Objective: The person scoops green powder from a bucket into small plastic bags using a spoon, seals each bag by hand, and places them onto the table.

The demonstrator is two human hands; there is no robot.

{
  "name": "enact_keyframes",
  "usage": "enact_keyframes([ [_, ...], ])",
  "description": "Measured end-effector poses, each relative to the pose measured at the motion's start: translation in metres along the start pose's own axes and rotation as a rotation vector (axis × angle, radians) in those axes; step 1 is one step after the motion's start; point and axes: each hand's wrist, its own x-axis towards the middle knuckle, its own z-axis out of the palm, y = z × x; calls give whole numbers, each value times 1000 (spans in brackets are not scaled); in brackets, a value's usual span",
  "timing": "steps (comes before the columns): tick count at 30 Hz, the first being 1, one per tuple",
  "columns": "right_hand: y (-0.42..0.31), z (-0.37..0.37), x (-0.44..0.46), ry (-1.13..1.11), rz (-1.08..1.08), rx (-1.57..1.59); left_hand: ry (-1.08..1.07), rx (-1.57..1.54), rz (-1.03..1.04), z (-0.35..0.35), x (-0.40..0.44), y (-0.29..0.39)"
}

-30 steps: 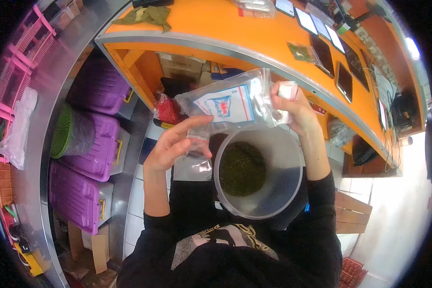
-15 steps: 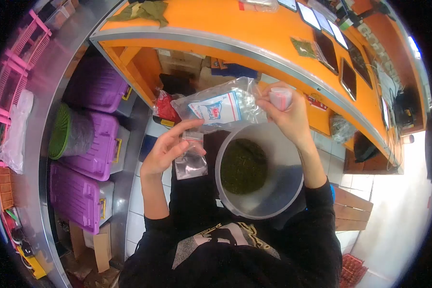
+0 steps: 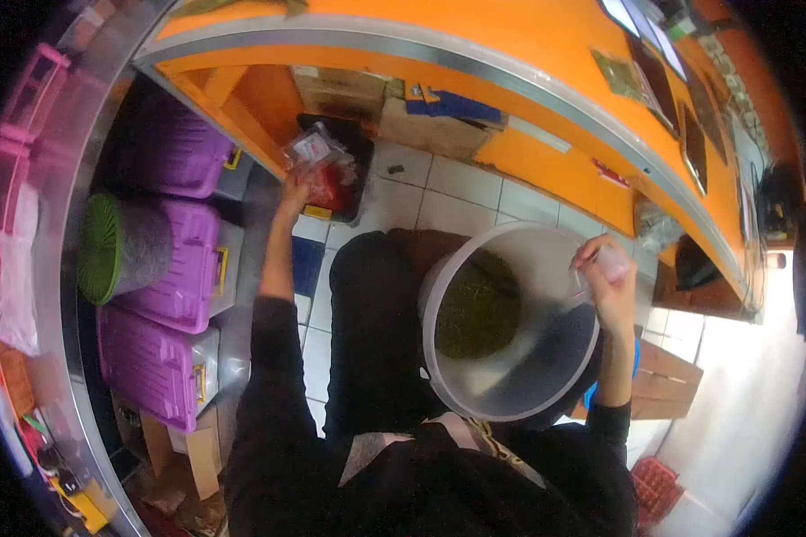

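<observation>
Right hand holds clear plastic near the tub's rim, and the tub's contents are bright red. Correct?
Wrong on colour: the contents are green in the head view, not bright red. The right hand does hold clear plastic near the tub's rim.

The packet beside the left hand is red, the lids to that hand's left are purple, the counter ahead is orange, and left of the right hand the tub is whitish, its contents dark green.
</observation>
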Motion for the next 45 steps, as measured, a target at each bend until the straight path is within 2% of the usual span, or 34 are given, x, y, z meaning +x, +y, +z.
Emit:
enact_keyframes([
  [2, -9, 10, -14, -45, 99, -64, -92, -12, -76, 20, 16, 2],
  [4, -5, 14, -24, -142, 226, -164, 89, 556, 323, 24, 48, -31],
  [5, 2, 16, -27, -130, 244, -167, 68, 555, 317, 23, 64, -54],
  [7, 20, 23, -33, -270, 314, -319, -75, 414, 299, 16, 90, -95],
  [8, 29, 29, -32, -262, 324, -317, -122, 398, 262, 12, 96, -107],
  [9, 40, 35, -26, -371, 279, -484, -168, 384, 225, 9, 101, -119],
  [10, 52, 41, -18, -482, 229, -651, -115, 153, 121, 12, 72, -90],
  [11, 72, 45, -11, -523, 65, -683, -58, -77, 17, 10, 46, -67],
  [12, 86, 49, -4, -561, -103, -713, -62, -75, 18, 6, 34, -59],
  [13, 86, 57, 3, -555, -105, -712, -51, -98, 22, 2, 26, -52],
  [15, 83, 79, 16, -510, 163, -680, -41, -115, 30, -8, -2, -34],
  [16, 90, 85, 20, -505, 163, -676, 28, -156, 128, -10, -25, -22],
  [17, 104, 92, 25, -548, 141, -902, 96, -198, 229, -12, -47, -10],
  [18, 117, 97, 28, -587, 119, -1127, 92, -193, 232, -14, -67, 0],
  [20, 132, 102, 32, -583, 146, -1167, 112, -445, 207, -20, -101, 13],
  [25, 165, 104, 33, -574, 111, -1264, 78, -433, 250, -31, -153, 36],
  [27, 161, 106, 30, -459, 109, -1172, 76, -457, 254, -29, -163, 47],
  [30, 181, 108, 30, -415, 70, -1220, -27, -571, 290, -29, -172, 59],
  [32, 177, 104, 25, -364, 8, -1159, -16, -664, 224, -24, -180, 71],
  [37, 154, 86, -1, -225, -166, -951, 20, -564, 316, -33, -175, 51],
  [39, 144, 84, -12, 85, 348, -320, 54, -568, 316, -32, -177, 51],
  [40, 138, 86, -12, 90, 349, -322, 55, -566, 324, -31, -179, 53],
  [42, 128, 95, -10, 442, 517, 127, 55, -562, 330, -30, -183, 56],
  [45, 149, 107, -1, 540, 458, 186, 84, -549, 346, -27, -187, 62],
])
